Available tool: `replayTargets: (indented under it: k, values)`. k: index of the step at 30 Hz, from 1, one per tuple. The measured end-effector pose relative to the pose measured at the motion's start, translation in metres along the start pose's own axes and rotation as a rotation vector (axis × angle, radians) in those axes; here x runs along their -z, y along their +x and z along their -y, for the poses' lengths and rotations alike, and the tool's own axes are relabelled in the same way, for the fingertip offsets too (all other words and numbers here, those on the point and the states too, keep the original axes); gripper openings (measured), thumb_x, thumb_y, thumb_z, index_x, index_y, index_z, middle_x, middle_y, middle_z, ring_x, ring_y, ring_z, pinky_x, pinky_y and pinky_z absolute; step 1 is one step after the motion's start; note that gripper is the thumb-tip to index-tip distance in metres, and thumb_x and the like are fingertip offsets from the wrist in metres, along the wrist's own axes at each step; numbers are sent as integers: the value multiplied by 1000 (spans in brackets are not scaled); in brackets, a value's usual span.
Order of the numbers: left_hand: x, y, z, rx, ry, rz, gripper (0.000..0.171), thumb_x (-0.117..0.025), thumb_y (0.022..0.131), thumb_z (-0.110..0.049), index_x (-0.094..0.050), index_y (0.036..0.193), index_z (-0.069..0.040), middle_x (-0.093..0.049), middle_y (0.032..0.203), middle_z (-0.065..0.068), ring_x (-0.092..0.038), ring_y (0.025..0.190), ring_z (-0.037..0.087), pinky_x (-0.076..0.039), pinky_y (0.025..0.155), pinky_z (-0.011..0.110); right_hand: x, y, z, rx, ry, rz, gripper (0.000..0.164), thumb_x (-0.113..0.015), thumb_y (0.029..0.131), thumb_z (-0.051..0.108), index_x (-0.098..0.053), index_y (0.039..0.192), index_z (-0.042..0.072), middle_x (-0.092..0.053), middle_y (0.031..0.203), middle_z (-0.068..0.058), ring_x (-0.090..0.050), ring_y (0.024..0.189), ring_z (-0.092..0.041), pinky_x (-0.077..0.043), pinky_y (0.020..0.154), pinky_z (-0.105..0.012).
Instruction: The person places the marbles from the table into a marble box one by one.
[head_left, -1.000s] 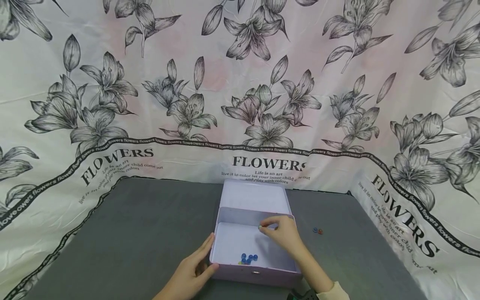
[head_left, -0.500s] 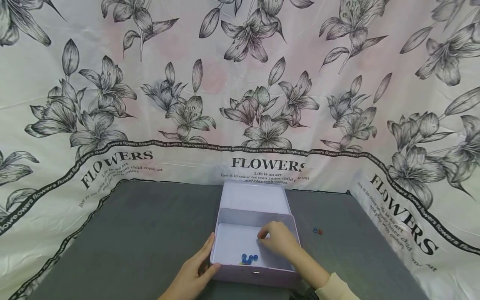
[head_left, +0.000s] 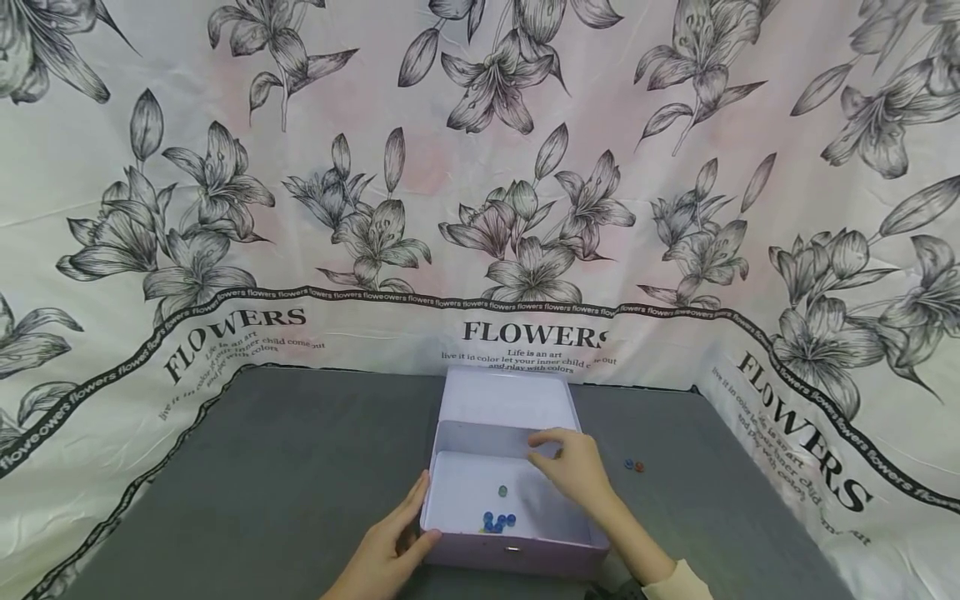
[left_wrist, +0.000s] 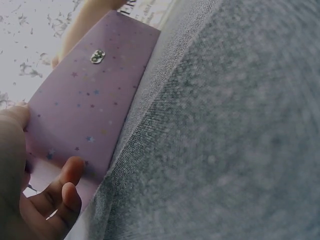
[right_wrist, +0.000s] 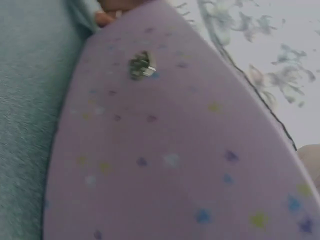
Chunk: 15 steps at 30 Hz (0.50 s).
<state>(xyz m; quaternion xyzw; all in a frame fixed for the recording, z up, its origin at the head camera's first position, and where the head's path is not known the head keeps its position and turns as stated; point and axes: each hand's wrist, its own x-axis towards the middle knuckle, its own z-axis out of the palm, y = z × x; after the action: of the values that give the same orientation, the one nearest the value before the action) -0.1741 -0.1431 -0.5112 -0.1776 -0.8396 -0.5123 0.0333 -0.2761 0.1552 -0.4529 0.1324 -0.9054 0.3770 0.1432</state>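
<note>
A lilac box (head_left: 513,552) stands with its lid tipped back, its front wall dotted with stars and fitted with a metal clasp (left_wrist: 98,56). My left hand (head_left: 382,550) holds its front left corner, thumb at the rim and fingers along the left side. Over the right part of the box is my right hand (head_left: 577,471), thumb and forefinger parted with nothing between them. A greenish marble (head_left: 502,491) lies on the box floor, left of and below that hand. Several blue marbles (head_left: 498,522) cluster near the front wall, with a bit of yellow beside them.
On the grey tablecloth (head_left: 315,467), to the right of the box, lie a blue marble (head_left: 629,463) and a reddish marble (head_left: 639,467). A flower-printed curtain (head_left: 375,329) borders the table at the back and sides, with the raised lid (head_left: 506,398) close to it.
My right hand has lowered into the box, let go of the greenish marble and risen back to the upper right with fingers parted. My left hand keeps its place.
</note>
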Motion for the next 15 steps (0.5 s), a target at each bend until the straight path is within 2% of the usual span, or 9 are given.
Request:
replayTargets:
  k: [5, 7, 9, 12, 15]
  values:
    - [-2, -2, 1, -5, 8, -17, 74, -71, 104, -29, -35, 165, -6, -32, 169, 15, -44, 72, 0, -45, 65, 19, 21, -3, -14, -50, 93, -126, 22, -88, 88, 12, -83, 109, 9, -81, 92, -6, -34, 41, -1, -28, 42, -21]
    - [-2, -2, 1, 0, 9, -21, 75, -71, 104, -31, -35, 165, -7, -33, 169, 14, -49, 80, 0, -45, 67, 19, 30, -6, -23, -98, 121, -167, 22, -87, 90, 14, -83, 111, 8, -77, 80, -8, -32, 41, -1, -27, 41, -21]
    - [-2, -2, 1, 5, 6, -20, 75, -71, 104, -31, -35, 165, -7, -33, 170, 14, -49, 81, 1, -45, 67, 19, 39, -8, -32, -147, 132, -201, 24, -86, 92, 17, -82, 114, 8, -75, 74, -7, -32, 41, -2, -27, 40, -22]
    - [-2, -1, 1, 20, -6, -12, 75, -71, 104, -31, -35, 165, -8, -32, 170, 14, -48, 76, -1, -45, 65, 20, 51, -11, -49, -209, 156, -234, 25, -84, 94, 19, -81, 116, 7, -63, 59, -6, -30, 41, -3, -28, 39, -23]
    - [-1, 0, 0, 38, -14, -4, 74, -70, 104, -30, -34, 166, -11, -31, 171, 13, -42, 67, 0, -45, 63, 20, 62, -15, -68, -266, 181, -261, 27, -84, 94, 20, -81, 117, 7, -69, 66, -3, -43, 43, -6, -35, 42, -24]
